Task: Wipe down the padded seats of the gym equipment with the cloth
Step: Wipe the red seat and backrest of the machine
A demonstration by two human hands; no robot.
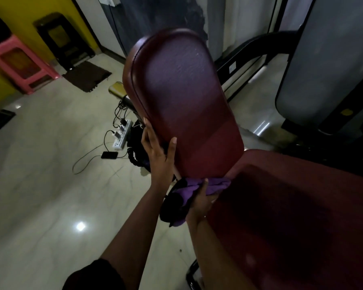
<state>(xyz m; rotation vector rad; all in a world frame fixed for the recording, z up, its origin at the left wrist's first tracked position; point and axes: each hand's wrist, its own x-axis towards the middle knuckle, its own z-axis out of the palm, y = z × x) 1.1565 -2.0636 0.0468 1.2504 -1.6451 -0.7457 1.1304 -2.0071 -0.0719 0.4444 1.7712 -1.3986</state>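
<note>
Straight ahead in the head view: maroon backrest pad (182, 101), upright, leaning slightly to the left, its top softened by blur. Just below and to its right, nearly touching its lower end: maroon seat pad (291, 216), deep in shadow.

Grips the backrest's lower left edge with the left hand (157, 155), fingers curled behind the rim, thumb laid along the front face. Holds a bunched purple cloth (216, 185) in the right hand (199, 204), fingers closed round it, pressing it against the bottom edge of the backrest, right at the gap between backrest and seat. Under the cloth and wrist: a rounded black part (174, 206), half hidden, cannot tell what.

Left of the machine, on the glossy pale floor (50, 206): white power strip (122, 132) with plugs in it, tangled black cables (117, 122), a dark phone (109, 155) lying flat on a lead, all close behind the left hand. Farther back, against the yellow wall (29, 9): pink stool (21, 68), dark stool (65, 42) beside it, brown mat (87, 76) in front.

Right of the backrest: black frame (256, 47) and a large grey pad (327, 59), well apart from both hands.
</note>
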